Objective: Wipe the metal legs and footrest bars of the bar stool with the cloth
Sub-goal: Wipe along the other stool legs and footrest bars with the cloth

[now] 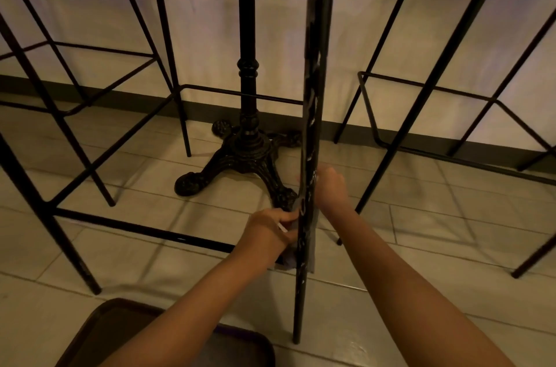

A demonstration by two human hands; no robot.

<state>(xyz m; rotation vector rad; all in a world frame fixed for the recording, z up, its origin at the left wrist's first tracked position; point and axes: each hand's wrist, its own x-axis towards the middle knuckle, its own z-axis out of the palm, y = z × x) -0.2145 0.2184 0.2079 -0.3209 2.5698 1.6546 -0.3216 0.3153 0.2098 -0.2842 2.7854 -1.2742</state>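
1. Stool leg (311,126) runs top to bottom, dead centre.
2. Left hand (272,228) at 9 o'clock of it, grip clamped on the cloth (290,263) against the leg.
3. Right hand (331,186) at 3 o'clock, fingers hidden behind the leg; grip can't be told.

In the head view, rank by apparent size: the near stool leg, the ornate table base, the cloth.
1. Near stool leg, though closeness to the camera inflates it.
2. Ornate table base.
3. Cloth, mostly hidden.

The stool leg (311,126) hides both hands' fingers (288,217) and most of the cloth (290,261).
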